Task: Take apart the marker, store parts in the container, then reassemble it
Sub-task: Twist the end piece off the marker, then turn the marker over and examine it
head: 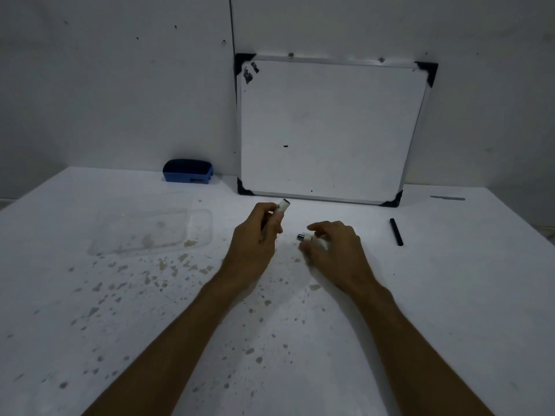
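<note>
marker barrel [283,205] being held in left grip [257,237], small white piece [304,237] being pinched in right grip [333,244], black core [396,232] lying at 3 o'clock.

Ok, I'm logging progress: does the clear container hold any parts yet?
Empty, apparently: only the stained table shows through the container. The black rod lies outside on the table.

The person's left hand [255,238] and right hand [336,247] are bare. So are the left forearm [180,334] and right forearm [405,334], uncovered from the wrists to the lower edge of the view. Both forearms are lean and taper toward narrow wrists. Faint ridges of tendon and vein run along the back of the right hand toward the knuckles. The fingers [318,227] are slender; in the dim light their nails are too small to make out.
</note>
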Motion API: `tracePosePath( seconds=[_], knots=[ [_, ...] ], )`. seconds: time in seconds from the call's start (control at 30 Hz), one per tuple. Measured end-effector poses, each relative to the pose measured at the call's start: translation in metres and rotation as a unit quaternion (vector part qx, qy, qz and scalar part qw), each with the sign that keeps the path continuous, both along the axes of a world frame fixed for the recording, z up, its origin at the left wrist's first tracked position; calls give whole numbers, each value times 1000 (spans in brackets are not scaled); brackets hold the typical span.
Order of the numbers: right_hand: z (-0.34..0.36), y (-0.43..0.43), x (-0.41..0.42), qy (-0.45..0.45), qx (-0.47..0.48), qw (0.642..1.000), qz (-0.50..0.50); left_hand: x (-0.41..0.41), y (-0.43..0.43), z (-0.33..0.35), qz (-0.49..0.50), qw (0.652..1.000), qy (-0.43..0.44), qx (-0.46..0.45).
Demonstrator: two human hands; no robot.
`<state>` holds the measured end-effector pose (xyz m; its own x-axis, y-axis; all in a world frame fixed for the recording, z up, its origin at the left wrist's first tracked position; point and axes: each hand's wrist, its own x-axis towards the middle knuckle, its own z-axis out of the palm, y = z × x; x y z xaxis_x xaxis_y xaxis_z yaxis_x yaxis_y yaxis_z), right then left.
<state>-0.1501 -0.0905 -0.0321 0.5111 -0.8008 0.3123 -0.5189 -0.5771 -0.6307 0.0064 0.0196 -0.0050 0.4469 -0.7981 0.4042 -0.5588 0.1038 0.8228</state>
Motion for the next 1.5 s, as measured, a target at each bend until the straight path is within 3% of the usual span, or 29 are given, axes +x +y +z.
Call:
tracePosePath(
  seconds=[0.13, 0.23, 0.37, 0.5, 0.77, 0.83, 1.0, 1.13, 1.27, 1.37, 1.5],
  knots=[
    [15, 17, 5, -71, 6, 997, 19, -6, -1, 10, -20, 994, 112, -7],
    [25, 32, 11, -142, 69, 987, 39, -9, 3, 14, -24, 983, 183, -4],
    [24, 38, 11, -161, 179, 966, 89, -12, 5, 11, -70, 945, 317, -40],
    [28, 31, 5, -230, 171, 954, 89, -9, 1, 7, -86, 897, 429, -61],
    [35, 25, 4, -426, 410, 803, 74, -1, 2, 4, -81, 880, 468, 0],
    [33, 23, 6, -424, 398, 811, 62, -1, 3, 3, -94, 868, 486, 30],
    [30, 23, 7, -337, 289, 894, 53, -5, 6, 5, -140, 820, 550, 76],
    [29, 27, 9, -270, 138, 952, 39, -6, 4, 6, -166, 738, 649, 79],
    [26, 36, 10, -240, 12, 968, 70, -3, 6, 3, -167, 691, 699, 82],
    [20, 40, 15, -186, 8, 980, 71, -3, 8, 3, -176, 685, 701, 89],
    [26, 32, 9, -262, -12, 965, 27, -2, 10, 4, -176, 687, 700, 86]
  ],
)
